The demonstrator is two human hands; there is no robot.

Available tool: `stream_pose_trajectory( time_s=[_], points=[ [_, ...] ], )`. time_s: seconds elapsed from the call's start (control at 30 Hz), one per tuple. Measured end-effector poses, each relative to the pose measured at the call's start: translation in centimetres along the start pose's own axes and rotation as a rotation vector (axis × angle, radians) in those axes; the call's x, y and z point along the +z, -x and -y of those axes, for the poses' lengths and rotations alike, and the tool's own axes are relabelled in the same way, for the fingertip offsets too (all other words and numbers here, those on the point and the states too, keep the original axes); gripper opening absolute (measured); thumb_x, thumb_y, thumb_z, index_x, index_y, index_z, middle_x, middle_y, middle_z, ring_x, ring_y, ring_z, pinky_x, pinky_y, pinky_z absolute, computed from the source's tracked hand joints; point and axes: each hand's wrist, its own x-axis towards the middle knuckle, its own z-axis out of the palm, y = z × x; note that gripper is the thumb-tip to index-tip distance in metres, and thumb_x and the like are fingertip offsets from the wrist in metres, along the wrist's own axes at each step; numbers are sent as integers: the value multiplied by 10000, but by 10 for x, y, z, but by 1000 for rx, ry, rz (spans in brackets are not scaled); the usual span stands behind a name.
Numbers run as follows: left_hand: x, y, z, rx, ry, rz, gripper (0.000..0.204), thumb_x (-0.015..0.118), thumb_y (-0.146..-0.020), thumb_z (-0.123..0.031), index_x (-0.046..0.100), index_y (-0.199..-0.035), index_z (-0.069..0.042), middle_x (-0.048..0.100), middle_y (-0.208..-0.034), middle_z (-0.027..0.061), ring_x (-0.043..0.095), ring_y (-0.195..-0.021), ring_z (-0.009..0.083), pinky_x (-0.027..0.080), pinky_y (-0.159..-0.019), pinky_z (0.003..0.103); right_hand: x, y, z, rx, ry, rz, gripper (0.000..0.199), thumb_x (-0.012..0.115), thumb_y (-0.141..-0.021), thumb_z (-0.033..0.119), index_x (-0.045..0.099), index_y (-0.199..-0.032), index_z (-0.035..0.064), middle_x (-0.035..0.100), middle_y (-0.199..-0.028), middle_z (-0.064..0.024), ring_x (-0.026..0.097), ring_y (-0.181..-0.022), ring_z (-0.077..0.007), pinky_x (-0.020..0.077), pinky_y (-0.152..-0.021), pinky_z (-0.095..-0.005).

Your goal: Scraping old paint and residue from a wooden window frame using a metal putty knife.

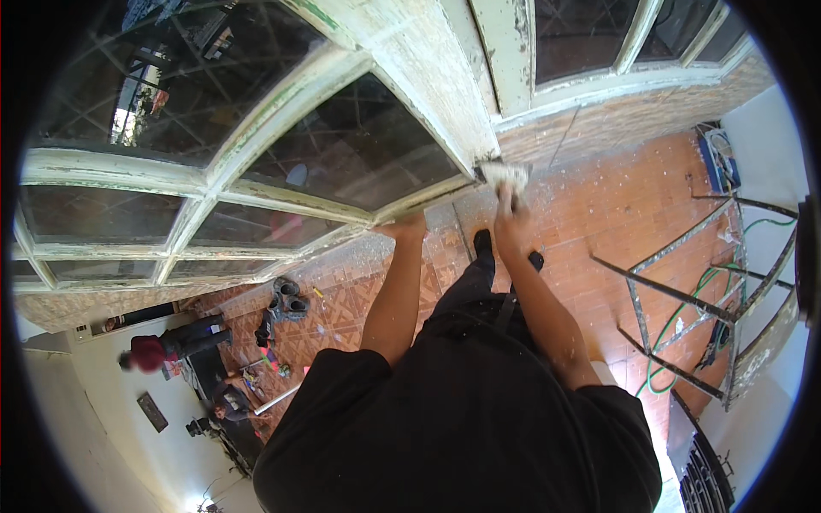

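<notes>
A weathered window frame [436, 94] with peeling whitish paint and dark glass panes [368, 141] fills the upper left. My right hand [511, 218] is closed round the handle of a scraper with a broad pale head [506, 175]. The scraper's head is at the lower right corner of the frame, and the hand's motion blurs it somewhat. My left hand [404, 227] grips the frame's lower edge, to the left of the scraper; its fingertips are hidden by the wood.
Pale flakes dot the orange tiled floor [581, 214]. A paint-spattered metal stand [676, 299] and a green hose [654, 376] are on the right. Dark shoes [291, 301] lie at lower left, with a person in red [147, 354] and another person [231, 400] beyond. Another window [590, 51] adjoins at upper right.
</notes>
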Motion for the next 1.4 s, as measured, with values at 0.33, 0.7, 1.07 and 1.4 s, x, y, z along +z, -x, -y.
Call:
stream_pose_trajectory(
  time_s=[0.33, 0.7, 1.07, 1.4],
  points=[
    [-38, -30, -10, -1, 39, 93, 859, 540, -656, -692, 441, -1293, -125, 441, -1326, 87, 403, -1228, 304, 309, -1046, 485, 21, -5, 8, -219, -6, -40, 355, 583, -877, 321, 684, -854, -19, 622, -633, -185, 588, -538, -224, 437, -532, -371],
    [-4, -8, -6, 15, 44, -82, 927, 518, -649, -710, 376, -1347, -117, 392, -1374, 89, 358, -1269, 296, 278, -1070, 480, 10, -12, 51, 10, 218, -43, 465, 547, -875, 457, 706, -833, 22, 618, -630, -205, 613, -538, -247, 444, -524, -374],
    [32, 8, 4, 18, 4, -374, 856, 516, -683, -687, 438, -1303, -102, 447, -1333, 98, 407, -1236, 302, 329, -1041, 476, 9, -1, 41, 200, 24, -66, 568, 556, -859, 486, 671, -734, -55, 575, -581, -253, 593, -516, -309, 425, -526, -427],
    [-7, -8, -7, -78, 63, -205, 920, 480, -679, -738, 396, -1343, -106, 403, -1375, 96, 388, -1255, 294, 318, -1051, 466, 16, 25, -6, 442, 37, -70, 513, 583, -888, 383, 625, -660, -75, 530, -484, -74, 451, -411, -126, 372, -414, -343]
  ],
)
